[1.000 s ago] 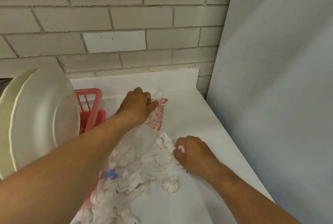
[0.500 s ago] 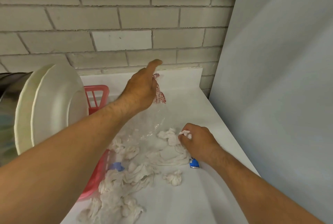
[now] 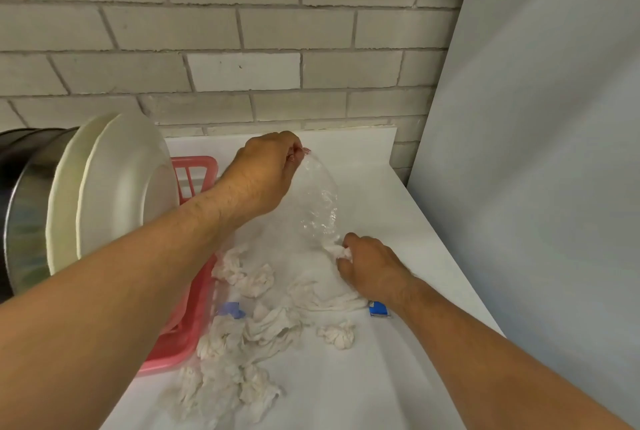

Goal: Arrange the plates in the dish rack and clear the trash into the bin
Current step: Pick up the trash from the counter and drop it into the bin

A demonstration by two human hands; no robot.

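I see my left hand (image 3: 266,177) raised above the white counter (image 3: 398,377), its fingers curled and pinching the top edge of a clear plastic bag (image 3: 320,201). A bit of red print shows right at the fingertips. The bag hangs down from that pinch and slants toward my right hand (image 3: 370,263), which sits lower, near the counter. The right fingers are curled round a white tissue wad (image 3: 341,251), and this wad lies right at the bag's lower end, touching the plastic. I cannot tell whether it is inside the bag or just against it.

More crumpled tissues (image 3: 256,325) lie scattered on the counter below and between my forearms, with one small ball (image 3: 337,334) apart from the rest. A blue wrapper (image 3: 378,309) lies just beside my right wrist.

To the left stands the pink dish rack (image 3: 194,308). White plates (image 3: 114,187) stand upright in it on edge, and a metal bowl (image 3: 24,204) sits behind them. Some tissues touch the rack's near corner.
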